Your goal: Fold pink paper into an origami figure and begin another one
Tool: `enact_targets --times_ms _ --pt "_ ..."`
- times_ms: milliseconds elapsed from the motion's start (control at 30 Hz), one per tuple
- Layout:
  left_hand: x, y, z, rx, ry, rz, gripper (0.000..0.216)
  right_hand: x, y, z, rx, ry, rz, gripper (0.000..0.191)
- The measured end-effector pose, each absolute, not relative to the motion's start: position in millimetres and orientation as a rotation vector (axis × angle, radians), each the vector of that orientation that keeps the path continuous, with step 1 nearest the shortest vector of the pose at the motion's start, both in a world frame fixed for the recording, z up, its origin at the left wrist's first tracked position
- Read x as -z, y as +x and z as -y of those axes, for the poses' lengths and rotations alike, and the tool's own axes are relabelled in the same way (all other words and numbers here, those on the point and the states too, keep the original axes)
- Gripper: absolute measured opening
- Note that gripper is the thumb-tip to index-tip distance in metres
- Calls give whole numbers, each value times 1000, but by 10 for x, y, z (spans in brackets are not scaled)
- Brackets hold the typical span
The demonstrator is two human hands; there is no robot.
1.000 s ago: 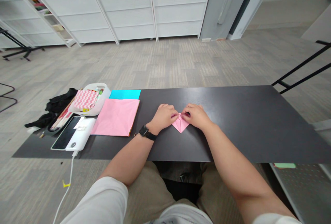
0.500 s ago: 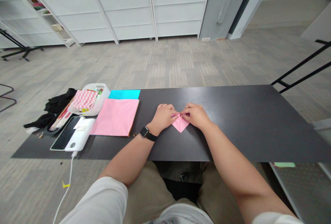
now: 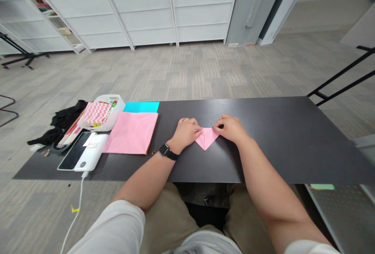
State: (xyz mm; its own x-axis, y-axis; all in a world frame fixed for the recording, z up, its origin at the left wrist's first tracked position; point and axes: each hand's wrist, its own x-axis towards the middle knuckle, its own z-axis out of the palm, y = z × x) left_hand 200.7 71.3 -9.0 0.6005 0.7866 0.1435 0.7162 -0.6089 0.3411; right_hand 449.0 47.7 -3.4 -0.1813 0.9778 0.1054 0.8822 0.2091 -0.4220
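Observation:
A small folded piece of pink paper (image 3: 206,138) lies on the dark table, one corner pointing toward me. My left hand (image 3: 186,132) has its fingers closed over the paper's left corner. At the upper right corner, my right hand (image 3: 230,127) pinches the paper between thumb and fingers. The parts of the paper beneath the fingertips are hidden. A smartwatch (image 3: 167,151) sits on my left wrist.
Left of my hands lies a stack of pink paper (image 3: 131,133) with a blue sheet (image 3: 141,107) behind it. Further left are a white basket (image 3: 117,110), a phone (image 3: 73,151), a white power bank (image 3: 91,152) with a cable, and black cloth (image 3: 68,114).
My right hand has moved right, away from the left one, and the paper's right part now spreads out wider between them. The left hand has stayed in place.

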Motion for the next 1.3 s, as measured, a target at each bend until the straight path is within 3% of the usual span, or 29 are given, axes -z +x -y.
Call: enact_targets --times_ms 300,733,867,1000,1300 --pt "54 2005 -694 -416 2587 -1247 21 101 4348 -471 -461 -1619 2334 24" --pt "-31 1771 -799 -389 2553 -1367 16 120 4375 -488 -495 -1657 2329 25" --pt "-26 1756 -850 -534 2538 -1476 17 99 4369 -484 -501 -1653 2322 28" --pt "-27 1813 -838 -690 2513 -1242 6 70 4348 -467 -490 -1635 2308 26" --pt "45 1891 -833 -541 2518 -1056 13 153 4264 -496 -446 -1593 2183 23"
